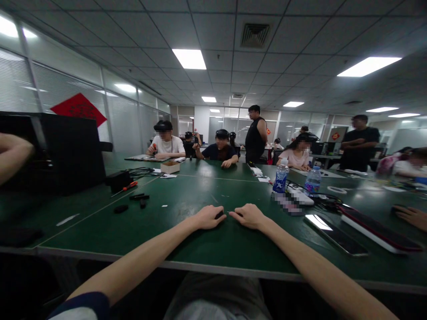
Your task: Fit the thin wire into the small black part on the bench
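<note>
My left hand rests low over the green table, its fingers closed around a small black object. The kind of that object cannot be made out, as the fingers cover most of it. A short gap to the right, my right hand is closed with thumb and finger pinched, pointing at the left hand. A tiny thin thing may be at its fingertips, too small to name. Off to the left lie small black parts, a round black piece and an orange-handled screwdriver.
A large black case stands at the left. An open cardboard box sits farther back. On the right are a phone, a blue-labelled bottle, a second bottle and cables. Several people sit or stand around; another person's hand is at right.
</note>
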The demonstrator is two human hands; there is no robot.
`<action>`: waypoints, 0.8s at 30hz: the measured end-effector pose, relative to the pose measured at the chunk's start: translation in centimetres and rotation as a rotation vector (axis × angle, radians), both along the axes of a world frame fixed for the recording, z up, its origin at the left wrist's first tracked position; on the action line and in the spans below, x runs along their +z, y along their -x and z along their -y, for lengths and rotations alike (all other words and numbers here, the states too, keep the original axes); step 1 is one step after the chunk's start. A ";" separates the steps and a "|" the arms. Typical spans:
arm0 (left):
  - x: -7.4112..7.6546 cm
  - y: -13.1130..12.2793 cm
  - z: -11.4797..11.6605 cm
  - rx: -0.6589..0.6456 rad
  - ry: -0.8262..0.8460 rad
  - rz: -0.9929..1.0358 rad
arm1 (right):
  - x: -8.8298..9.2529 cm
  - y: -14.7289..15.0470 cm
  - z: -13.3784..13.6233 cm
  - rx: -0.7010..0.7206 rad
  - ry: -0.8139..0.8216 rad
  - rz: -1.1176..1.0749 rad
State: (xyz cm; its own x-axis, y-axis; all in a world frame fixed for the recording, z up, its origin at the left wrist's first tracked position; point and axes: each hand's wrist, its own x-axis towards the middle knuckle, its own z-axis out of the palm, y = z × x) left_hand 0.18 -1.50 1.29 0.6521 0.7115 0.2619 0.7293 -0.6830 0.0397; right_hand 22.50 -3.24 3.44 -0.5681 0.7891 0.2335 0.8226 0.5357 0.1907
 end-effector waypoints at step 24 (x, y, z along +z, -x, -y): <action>0.3 0.0 0.1 -0.005 0.056 0.030 | 0.0 1.5 0.5 -0.041 0.062 0.012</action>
State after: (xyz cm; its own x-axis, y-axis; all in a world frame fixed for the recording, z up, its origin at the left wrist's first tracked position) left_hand 0.13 -1.55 1.54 0.6481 0.7224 0.2412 0.7239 -0.6827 0.0994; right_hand 20.99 -3.71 3.44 -0.5373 0.8247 0.1766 0.8420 0.5126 0.1681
